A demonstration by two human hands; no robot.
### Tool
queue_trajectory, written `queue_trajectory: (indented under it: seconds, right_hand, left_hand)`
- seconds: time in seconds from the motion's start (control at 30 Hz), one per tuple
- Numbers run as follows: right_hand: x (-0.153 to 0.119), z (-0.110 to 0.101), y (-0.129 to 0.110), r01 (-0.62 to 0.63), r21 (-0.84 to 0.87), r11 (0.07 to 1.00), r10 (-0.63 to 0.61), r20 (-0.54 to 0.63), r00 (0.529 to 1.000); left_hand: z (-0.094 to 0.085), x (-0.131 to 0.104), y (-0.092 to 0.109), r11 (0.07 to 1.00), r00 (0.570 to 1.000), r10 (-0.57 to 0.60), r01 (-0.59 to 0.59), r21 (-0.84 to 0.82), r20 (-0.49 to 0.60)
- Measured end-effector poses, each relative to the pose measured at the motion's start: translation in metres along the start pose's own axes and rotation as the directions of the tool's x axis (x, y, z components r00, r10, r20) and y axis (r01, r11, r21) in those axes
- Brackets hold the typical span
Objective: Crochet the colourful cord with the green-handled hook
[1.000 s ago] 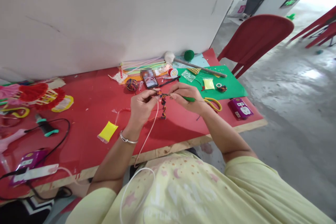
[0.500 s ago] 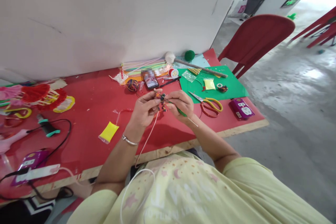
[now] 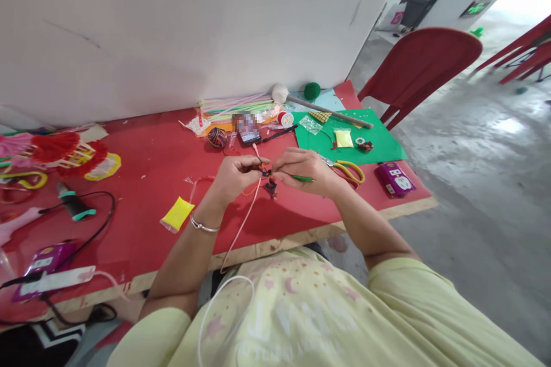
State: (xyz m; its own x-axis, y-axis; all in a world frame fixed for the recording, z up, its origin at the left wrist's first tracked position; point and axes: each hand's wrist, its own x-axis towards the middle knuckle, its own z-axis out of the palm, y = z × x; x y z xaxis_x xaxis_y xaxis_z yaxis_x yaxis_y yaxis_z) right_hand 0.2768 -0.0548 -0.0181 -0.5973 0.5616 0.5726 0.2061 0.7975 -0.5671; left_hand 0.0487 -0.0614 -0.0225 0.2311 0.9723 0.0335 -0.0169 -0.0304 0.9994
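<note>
My left hand (image 3: 235, 179) is closed, pinching a small multicoloured crochet piece (image 3: 271, 188) of orange and dark blue yarn, part of which dangles between my hands. Facing it, my right hand (image 3: 307, 166) is wrapped around a green-handled crochet hook (image 3: 302, 178). The hook's tip meets the yarn work, but my fingers hide the exact contact. Beyond my left hand lies a ball of variegated yarn (image 3: 217, 137). A pale pink cable (image 3: 244, 221) runs under the work to a phone (image 3: 248, 129).
Scissors (image 3: 350, 172) lie just right of my right hand, partly covered. Farther right is a purple box (image 3: 395, 179). A yellow packet (image 3: 177, 214) rests left of my left forearm. A green sheet (image 3: 379, 137) covers the table's right end, beside a red chair (image 3: 424, 63).
Both hands have dropped slightly, and my right hand has turned so its back faces up more. The hook lies flatter, and more of the crochet piece hangs below my fingers.
</note>
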Motion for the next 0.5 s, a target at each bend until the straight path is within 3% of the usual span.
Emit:
queue_trajectory:
  seconds: [0.23,0.33,0.5]
  right_hand:
    - [-0.003,0.0,0.005,-0.215,0.41,0.886,0.259,-0.052,0.965]
    - [-0.006,0.004,0.007,-0.235,0.429,0.872,0.302,-0.094,0.949]
    - [-0.007,-0.001,0.005,-0.229,0.399,0.888,0.287,-0.09,0.954]
  left_hand:
    - [0.0,0.004,-0.004,0.909,0.95,-0.268,0.304,-0.284,0.161]
    - [0.005,0.005,-0.004,0.894,0.951,-0.277,0.308,-0.327,0.139]
    - [0.009,0.006,-0.001,0.939,0.968,-0.233,0.248,-0.237,0.092]
